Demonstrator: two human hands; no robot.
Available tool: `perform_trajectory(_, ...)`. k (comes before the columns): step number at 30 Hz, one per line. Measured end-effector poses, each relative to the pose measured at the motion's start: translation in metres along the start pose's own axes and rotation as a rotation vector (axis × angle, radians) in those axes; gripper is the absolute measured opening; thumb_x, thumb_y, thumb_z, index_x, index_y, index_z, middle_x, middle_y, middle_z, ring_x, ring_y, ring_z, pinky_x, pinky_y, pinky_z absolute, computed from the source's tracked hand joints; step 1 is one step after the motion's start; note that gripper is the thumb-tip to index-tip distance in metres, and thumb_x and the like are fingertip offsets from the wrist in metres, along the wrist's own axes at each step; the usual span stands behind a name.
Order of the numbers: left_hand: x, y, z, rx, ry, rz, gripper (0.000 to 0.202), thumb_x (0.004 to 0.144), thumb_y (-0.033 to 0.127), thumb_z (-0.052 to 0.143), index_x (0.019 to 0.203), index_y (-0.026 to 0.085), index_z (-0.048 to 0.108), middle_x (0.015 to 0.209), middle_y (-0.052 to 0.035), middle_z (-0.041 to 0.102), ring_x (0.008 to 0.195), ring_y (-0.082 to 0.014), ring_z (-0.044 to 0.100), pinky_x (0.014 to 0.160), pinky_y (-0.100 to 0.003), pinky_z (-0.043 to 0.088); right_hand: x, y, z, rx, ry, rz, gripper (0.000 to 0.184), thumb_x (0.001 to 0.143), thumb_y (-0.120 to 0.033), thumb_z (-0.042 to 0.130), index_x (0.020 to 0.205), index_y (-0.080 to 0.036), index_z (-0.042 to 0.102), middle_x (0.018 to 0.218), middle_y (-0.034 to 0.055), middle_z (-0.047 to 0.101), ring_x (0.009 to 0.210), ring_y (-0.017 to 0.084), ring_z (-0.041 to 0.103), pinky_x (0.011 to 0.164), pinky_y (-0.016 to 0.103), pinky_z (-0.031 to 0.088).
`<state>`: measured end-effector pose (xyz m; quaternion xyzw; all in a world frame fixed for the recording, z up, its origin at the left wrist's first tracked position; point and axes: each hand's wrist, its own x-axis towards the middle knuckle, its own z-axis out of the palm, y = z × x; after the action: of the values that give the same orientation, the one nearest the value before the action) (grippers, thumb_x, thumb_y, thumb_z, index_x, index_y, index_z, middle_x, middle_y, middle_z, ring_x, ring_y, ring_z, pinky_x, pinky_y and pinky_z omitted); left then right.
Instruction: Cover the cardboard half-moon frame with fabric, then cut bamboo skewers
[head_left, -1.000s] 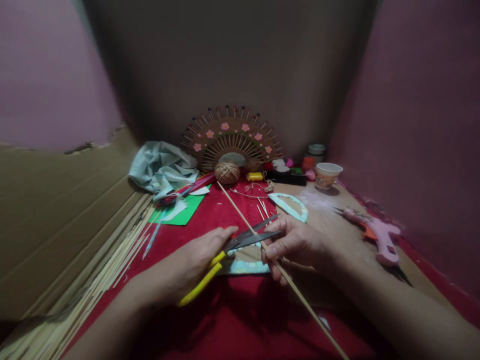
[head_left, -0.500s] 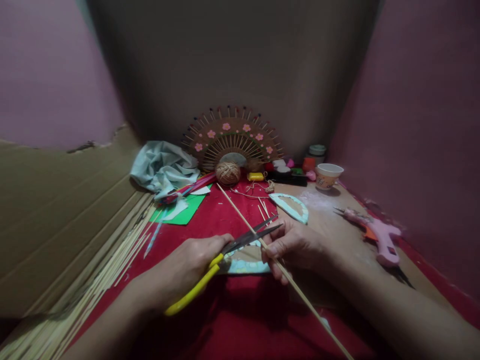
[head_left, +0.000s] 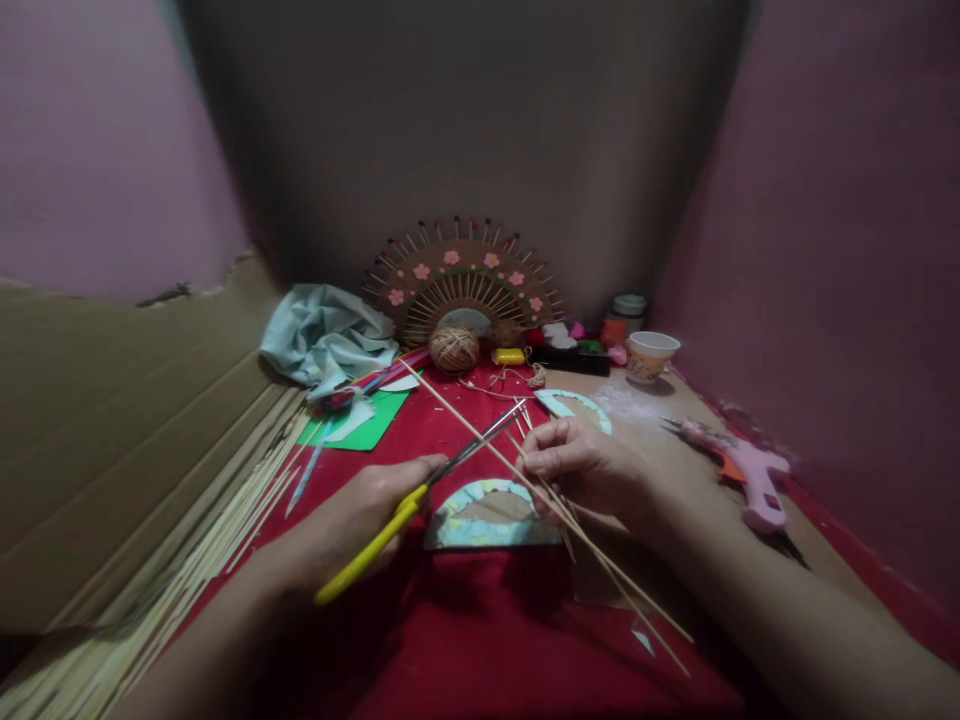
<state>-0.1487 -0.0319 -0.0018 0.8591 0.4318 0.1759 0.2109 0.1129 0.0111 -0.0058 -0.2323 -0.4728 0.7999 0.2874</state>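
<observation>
My left hand (head_left: pixel 367 510) is wrapped round the yellow handles of a pair of scissors (head_left: pixel 379 540). Their blades are almost together and cross a thin wooden stick (head_left: pixel 442 402). My right hand (head_left: pixel 589 462) pinches that stick, and at least one more stick (head_left: pixel 649 622) runs from the same fingers toward the lower right. Below the blades lies a half-ring covered in light blue (head_left: pixel 457 535), flat on the red cloth (head_left: pixel 480 640). A second light-blue half-ring (head_left: pixel 592 405) is partly hidden behind my right hand.
Long sticks (head_left: pixel 195 560) lie along the left side. A decorated fan (head_left: pixel 472 258) stands at the back, behind a ball of twine (head_left: pixel 454 348). Crumpled cloth (head_left: pixel 326 330) and green paper (head_left: pixel 371 425) are back left. A paper cup (head_left: pixel 651 358) and pink glue gun (head_left: pixel 757 475) sit right.
The scissor blades have come together. Two stick pieces now show crossing in my right hand where one long stick ran before. Both hands have shifted slightly, uncovering the near half-ring.
</observation>
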Motion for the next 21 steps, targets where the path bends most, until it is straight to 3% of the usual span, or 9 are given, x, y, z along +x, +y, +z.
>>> perform_trajectory(7, 0.001, -0.002, -0.004, -0.002, 0.016, 0.000, 0.038, 0.072, 0.010, 0.042, 0.106, 0.019, 0.053, 0.073, -0.0005, 0.055, 0.061, -0.0118, 0.049, 0.057, -0.022, 0.041, 0.017, -0.023, -0.014, -0.197, 0.485, -0.076, 0.017, 0.067, -0.023, 0.070, 0.075, -0.013, 0.059, 0.054, 0.0018, 0.062, 0.041, 0.010, 0.057, 0.041, 0.020, 0.046)
perform_trajectory(10, 0.001, -0.006, -0.002, 0.023, 0.040, 0.023, 0.042, 0.072, 0.011, 0.042, 0.112, 0.019, 0.051, 0.073, -0.0005, 0.055, 0.060, -0.0120, 0.048, 0.057, -0.023, 0.041, 0.034, -0.033, -0.024, -0.405, 0.577, -0.132, 0.013, 0.070, -0.022, 0.066, 0.069, -0.013, 0.056, 0.051, 0.0014, 0.059, 0.039, 0.009, 0.053, 0.039, 0.020, 0.043)
perform_trajectory(14, 0.002, -0.013, 0.001, 0.080, 0.062, 0.023, 0.051, 0.070, 0.007, 0.042, 0.119, 0.019, 0.049, 0.074, -0.0018, 0.057, 0.060, -0.0126, 0.050, 0.058, -0.023, 0.043, 0.045, -0.041, -0.024, -0.610, 0.612, -0.135, 0.019, 0.073, -0.021, 0.061, 0.058, -0.014, 0.053, 0.043, -0.0017, 0.050, 0.037, 0.007, 0.045, 0.038, 0.019, 0.037)
perform_trajectory(17, 0.002, -0.011, 0.000, 0.083, 0.075, 0.028, 0.055, 0.065, 0.004, 0.041, 0.117, 0.021, 0.049, 0.079, -0.0024, 0.060, 0.064, -0.0138, 0.053, 0.061, -0.025, 0.044, 0.034, -0.042, -0.006, -0.685, 0.624, -0.232, 0.020, 0.074, -0.020, 0.059, 0.055, -0.014, 0.053, 0.045, -0.0034, 0.047, 0.042, 0.005, 0.041, 0.041, 0.017, 0.034)
perform_trajectory(18, 0.003, -0.009, -0.001, 0.083, 0.078, 0.026, 0.056, 0.064, 0.004, 0.040, 0.117, 0.021, 0.050, 0.080, -0.0025, 0.060, 0.065, -0.0140, 0.053, 0.062, -0.025, 0.045, 0.028, -0.041, 0.003, -0.736, 0.582, -0.272, 0.019, 0.075, -0.022, 0.057, 0.058, -0.014, 0.055, 0.050, -0.0017, 0.051, 0.045, 0.006, 0.043, 0.043, 0.017, 0.035)
perform_trajectory(21, 0.004, -0.001, -0.001, 0.094, 0.077, -0.014, 0.060, 0.062, 0.004, 0.039, 0.120, 0.018, 0.048, 0.079, -0.0026, 0.061, 0.065, -0.0142, 0.054, 0.064, -0.026, 0.046, 0.012, -0.030, 0.032, -0.741, 0.332, -0.134, 0.023, 0.081, -0.031, 0.050, 0.065, -0.014, 0.056, 0.060, 0.0036, 0.057, 0.052, 0.010, 0.051, 0.052, 0.023, 0.041)
